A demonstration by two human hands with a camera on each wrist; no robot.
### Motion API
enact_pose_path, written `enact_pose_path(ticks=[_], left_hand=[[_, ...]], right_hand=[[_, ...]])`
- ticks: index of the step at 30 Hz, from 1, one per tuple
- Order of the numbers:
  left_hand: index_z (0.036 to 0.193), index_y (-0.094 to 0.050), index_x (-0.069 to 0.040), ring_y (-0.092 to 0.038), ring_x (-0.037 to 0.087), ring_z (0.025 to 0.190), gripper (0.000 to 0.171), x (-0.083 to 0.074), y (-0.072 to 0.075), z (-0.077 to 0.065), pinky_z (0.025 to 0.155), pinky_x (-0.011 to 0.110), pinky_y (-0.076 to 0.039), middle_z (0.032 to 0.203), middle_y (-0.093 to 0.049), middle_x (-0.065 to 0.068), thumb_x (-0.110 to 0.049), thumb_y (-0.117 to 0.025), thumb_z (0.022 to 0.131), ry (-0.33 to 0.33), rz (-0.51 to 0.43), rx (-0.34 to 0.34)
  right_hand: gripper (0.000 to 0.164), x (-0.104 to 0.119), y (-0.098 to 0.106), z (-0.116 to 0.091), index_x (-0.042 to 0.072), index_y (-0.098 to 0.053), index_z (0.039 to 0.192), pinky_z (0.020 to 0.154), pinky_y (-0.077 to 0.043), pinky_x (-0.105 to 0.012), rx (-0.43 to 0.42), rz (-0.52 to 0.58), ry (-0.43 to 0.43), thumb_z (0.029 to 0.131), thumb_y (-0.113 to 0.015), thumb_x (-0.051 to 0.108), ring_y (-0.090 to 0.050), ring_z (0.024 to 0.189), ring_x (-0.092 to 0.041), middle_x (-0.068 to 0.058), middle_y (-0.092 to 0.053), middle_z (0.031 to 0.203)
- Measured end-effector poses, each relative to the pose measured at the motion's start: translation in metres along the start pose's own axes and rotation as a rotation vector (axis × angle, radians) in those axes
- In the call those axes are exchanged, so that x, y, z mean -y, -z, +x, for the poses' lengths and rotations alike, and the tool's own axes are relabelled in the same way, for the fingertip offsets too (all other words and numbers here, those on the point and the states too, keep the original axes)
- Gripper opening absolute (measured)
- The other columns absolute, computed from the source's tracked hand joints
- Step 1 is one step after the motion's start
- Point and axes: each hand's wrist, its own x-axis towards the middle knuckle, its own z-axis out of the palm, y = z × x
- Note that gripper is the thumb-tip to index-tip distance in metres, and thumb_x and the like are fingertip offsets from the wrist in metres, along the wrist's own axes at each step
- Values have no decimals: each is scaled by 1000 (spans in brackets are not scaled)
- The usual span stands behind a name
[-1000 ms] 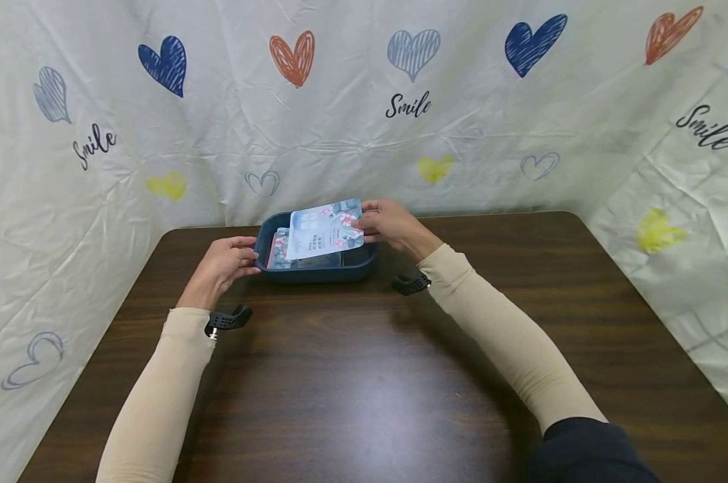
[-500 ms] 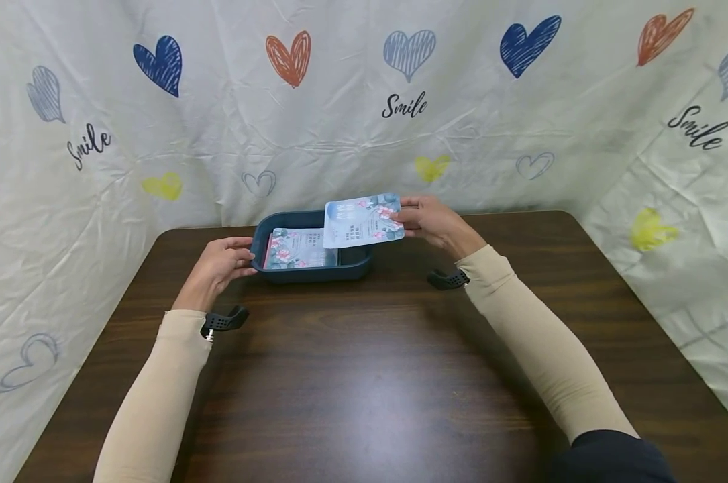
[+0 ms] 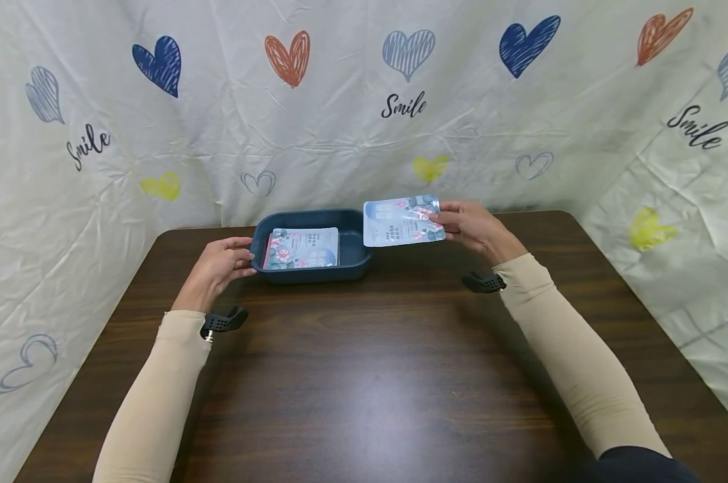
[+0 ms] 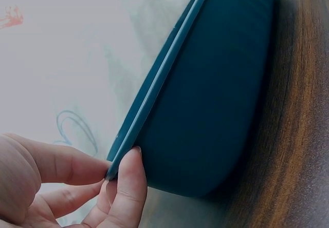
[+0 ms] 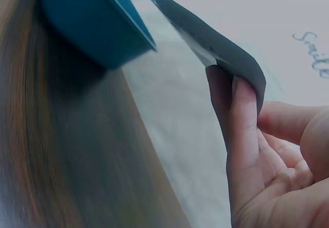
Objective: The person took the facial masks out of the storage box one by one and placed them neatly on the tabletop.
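A dark blue rectangular basin point(image 3: 354, 251) with rounded corners stands at the table's far side. My left hand point(image 3: 221, 261) pinches the rim at its left end; in the left wrist view the thumb and fingers point(image 4: 128, 187) grip the edge from both sides. Inside, toward the left, lies a pale blue floral sachet point(image 3: 306, 248), with a pink edge showing under it. My right hand point(image 3: 469, 225) holds a second sachet point(image 3: 396, 221) like it by its right edge, raised at the basin's right end. In the right wrist view this sachet point(image 5: 205, 33) is seen nearly edge-on.
The dark wooden table point(image 3: 370, 376) reaches toward me in front of the basin. Behind and at both sides hangs a white cloth point(image 3: 339, 121) printed with hearts and "Smile". Black straps point(image 3: 225, 320) are on both wrists, over beige sleeves.
My right hand has drawn its sachet rightward from over the basin to past its right end, uncovering the sachet inside. The left hand keeps its grip on the rim.
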Motion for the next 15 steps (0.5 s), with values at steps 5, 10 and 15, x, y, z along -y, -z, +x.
enact_pose_path(ticks=[5,10,15], left_hand=[[156,-38,-8,-61,31,106,55,0,0,-1,85,26,-59,147,-45,25,-3,-52,103,-5,0,-1],[156,-38,-8,-60,32,109,55,-1,0,-1,84,26,-59,147,-45,25,-3,-52,103,-11,0,-1],[157,-38,-8,-58,32,110,55,-1,-1,0,85,26,-59,148,-43,25,-4,-52,103,-4,-2,5]], right_hand=[[48,-5,16,-5,-4,-45,144,68,-58,-24,-32,-12,-20,102,-62,12,-73,78,-10,1,-75,88],[51,-12,27,-4,-2,-44,145,68,-57,-24,-50,-20,-42,101,-64,14,-72,77,-10,2,-75,87],[41,-22,33,-2,2,-52,137,68,-57,-24,-52,10,-61,100,-65,13,-73,78,-11,2,-75,88]])
